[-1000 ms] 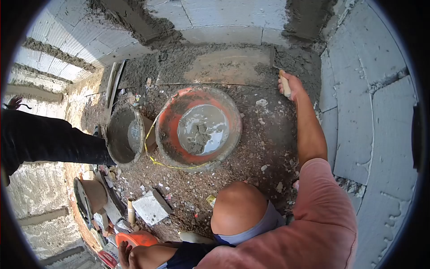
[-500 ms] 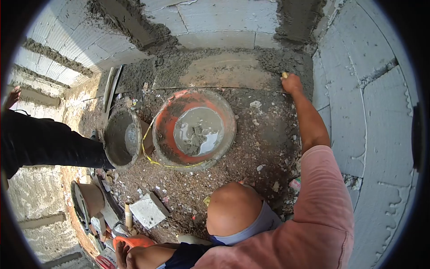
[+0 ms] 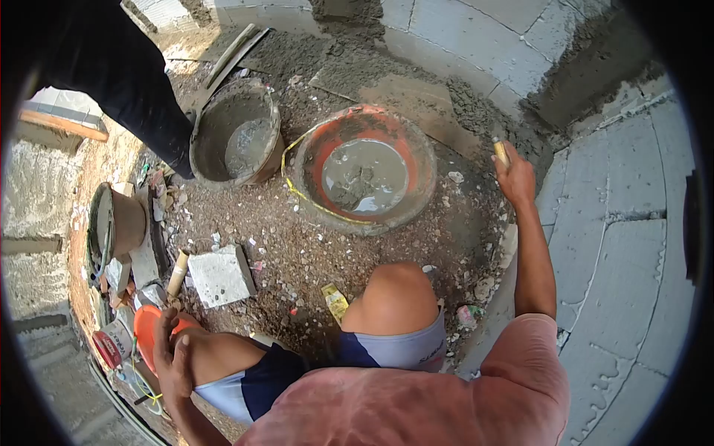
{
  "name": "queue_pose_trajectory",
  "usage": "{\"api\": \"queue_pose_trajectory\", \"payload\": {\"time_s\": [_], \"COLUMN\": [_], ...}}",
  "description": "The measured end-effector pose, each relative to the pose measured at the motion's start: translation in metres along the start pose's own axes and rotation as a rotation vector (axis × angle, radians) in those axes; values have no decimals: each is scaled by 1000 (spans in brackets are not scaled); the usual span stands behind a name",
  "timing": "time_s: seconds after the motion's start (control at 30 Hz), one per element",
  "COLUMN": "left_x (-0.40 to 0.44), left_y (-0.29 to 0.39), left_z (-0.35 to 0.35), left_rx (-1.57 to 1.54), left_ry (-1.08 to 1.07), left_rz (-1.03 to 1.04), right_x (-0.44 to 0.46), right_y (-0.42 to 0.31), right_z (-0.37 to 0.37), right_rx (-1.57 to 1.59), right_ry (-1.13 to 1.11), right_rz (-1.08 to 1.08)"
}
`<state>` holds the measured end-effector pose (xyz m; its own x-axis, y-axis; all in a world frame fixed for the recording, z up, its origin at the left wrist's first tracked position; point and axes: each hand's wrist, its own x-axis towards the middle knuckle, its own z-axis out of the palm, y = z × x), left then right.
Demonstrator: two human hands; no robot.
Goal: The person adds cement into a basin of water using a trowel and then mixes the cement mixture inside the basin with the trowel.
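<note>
My right hand (image 3: pixel 515 178) is closed around the wooden handle of a trowel (image 3: pixel 502 154), near the wall corner at right. The trowel's blade cannot be made out. Close by lies wet grey mortar (image 3: pixel 476 104) along the foot of the wall, with a flat board (image 3: pixel 416 100) smeared with it. My left hand (image 3: pixel 173 357) rests by my left knee, fingers apart and holding nothing. Between my knees and the wall stands an orange tub (image 3: pixel 309 171) with wet mortar (image 3: pixel 364 175) and some water inside; a yellow cord (image 3: pixel 288 160) runs round its side.
A grey bucket (image 3: pixel 271 141) with wet mix stands left of the tub, beside another person's dark trouser leg (image 3: pixel 141 82). A smaller bucket (image 3: pixel 130 223), a pale block (image 3: pixel 221 275) and an orange container (image 3: pixel 146 334) are at left. Light block walls (image 3: pixel 625 245) enclose the right side.
The camera view has turned, so the tub and bucket appear farther right. My left hand shows more fully beside my knee. My right hand still grips the trowel, its handle now more visible.
</note>
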<state>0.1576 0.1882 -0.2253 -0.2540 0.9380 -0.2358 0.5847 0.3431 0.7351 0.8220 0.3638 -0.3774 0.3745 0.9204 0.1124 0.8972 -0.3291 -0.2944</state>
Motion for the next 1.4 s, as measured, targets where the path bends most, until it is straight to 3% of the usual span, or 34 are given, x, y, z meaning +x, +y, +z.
{"api": "queue_pose_trajectory", "payload": {"time_s": [0.23,0.3,0.33,0.43,0.53,0.6,0.7,0.77,0.9,0.93,0.97,1.03,1.07,1.1,1.17,1.27,1.37,1.4], "left_x": [15,15,15,10,8,11,12,13,15,7,11,22,11,10,8,-11,-11,-14], "left_y": [-2,-1,-1,-8,-19,-21,-6,-6,-1,32,22,-13,23,18,10,22,-1,7], "left_z": [0,0,0,-3,-7,-11,-4,-4,-6,13,10,-5,14,12,7,11,-6,-3], "left_rx": [20,-6,-17,-101,-121,-81,-57,6,199,38,152,374,294,349,455,85,369,389], "left_ry": [-69,-75,-76,-75,-87,-129,-152,-156,-244,-135,-155,-183,-118,-125,-127,-39,-120,-116], "left_rz": [41,52,61,56,64,92,70,59,260,89,228,506,310,355,444,112,606,656], "right_x": [-42,-48,-48,-62,-68,-86,-106,-107,-84,-73,-57,-17,2,18,47,61,41,32], "right_y": [-89,-93,-94,-105,-22,-1,28,50,132,151,166,179,184,190,199,168,158,159], "right_z": [-12,-8,-9,-33,13,25,49,66,120,126,129,108,109,113,112,122,122,126], "right_rx": [-336,-398,-430,-296,194,556,680,619,536,328,120,405,287,172,249,240,169,161], "right_ry": [105,174,215,129,172,-119,-205,-208,-86,-30,22,-126,-88,-51,20,110,183,177], "right_rz": [-557,-515,-490,-52,129,541,736,780,813,785,748,945,924,903,973,995,953,939]}}
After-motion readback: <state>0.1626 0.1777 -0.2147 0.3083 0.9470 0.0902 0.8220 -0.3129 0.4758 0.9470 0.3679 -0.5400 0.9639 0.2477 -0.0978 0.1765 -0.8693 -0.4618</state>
